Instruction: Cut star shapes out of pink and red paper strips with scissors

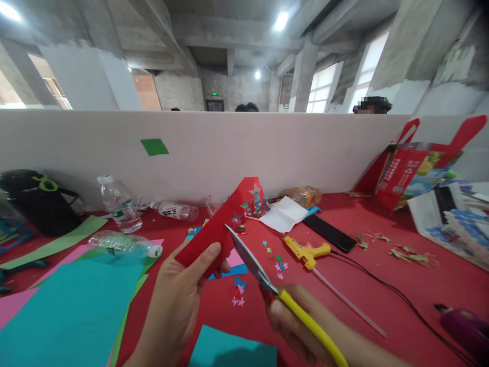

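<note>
My left hand (pixel 183 285) pinches a folded piece of red paper (pixel 219 221) between thumb and fingers, held up over the table. My right hand (pixel 294 316) is closed round the yellow handles of a pair of scissors (pixel 254 262), whose tips point up and left at the right edge of the red paper. Small paper stars (pixel 281 266) in several colours lie scattered behind and below the scissors. Teal paper (pixel 233 349) lies at the near edge, between my hands.
On the left are teal sheets (pixel 80 300), plastic bottles (pixel 120 206) and a black flask (pixel 36 204). On the right are a yellow glue gun (pixel 307 251) with a cord, a black phone (pixel 329 233) and a red bag (pixel 405 176). A white partition (pixel 229 153) stands behind.
</note>
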`<state>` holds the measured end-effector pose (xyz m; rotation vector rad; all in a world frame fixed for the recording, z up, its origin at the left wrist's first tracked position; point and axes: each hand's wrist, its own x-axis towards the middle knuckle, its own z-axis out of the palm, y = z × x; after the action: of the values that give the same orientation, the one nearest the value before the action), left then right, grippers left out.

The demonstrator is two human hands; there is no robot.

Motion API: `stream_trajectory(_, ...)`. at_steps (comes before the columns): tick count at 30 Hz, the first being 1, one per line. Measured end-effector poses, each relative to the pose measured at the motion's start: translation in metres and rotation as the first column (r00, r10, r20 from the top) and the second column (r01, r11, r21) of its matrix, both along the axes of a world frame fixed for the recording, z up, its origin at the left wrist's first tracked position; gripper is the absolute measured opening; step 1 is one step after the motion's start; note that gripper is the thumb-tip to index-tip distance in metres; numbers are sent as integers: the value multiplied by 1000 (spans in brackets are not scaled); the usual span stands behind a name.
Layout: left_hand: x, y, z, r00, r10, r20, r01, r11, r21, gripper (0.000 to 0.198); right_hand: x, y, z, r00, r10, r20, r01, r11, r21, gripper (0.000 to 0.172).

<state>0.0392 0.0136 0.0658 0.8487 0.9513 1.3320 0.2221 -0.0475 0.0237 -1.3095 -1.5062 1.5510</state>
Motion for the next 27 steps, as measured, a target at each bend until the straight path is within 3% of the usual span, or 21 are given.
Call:
stream_trajectory(4,0,2,-3,1000,-4,-2,4,1000,20,14,-1,1,-2,1000,-23,4,23,1000,-10,68)
stream_trajectory(10,-1,4,-2,1000,-14,-24,16,996,82,12,-6,-1,8,995,-77,65,78,997,-22,55)
stream_trajectory(18,-6,6,1,995,-44,-95,53,994,90,14,-2,0,2,999,-41,20,41,999,-28,57)
stream_trajectory(22,-14,13,9,982,-124,-141,135,988,75,15,9,3,-1,999,0,47,1,1000,-27,58)
stream_trajectory(27,-25,20,11,994,-112,5,111,988,106,22,14,4,-9,1000,-22,2,21,999,25,63)
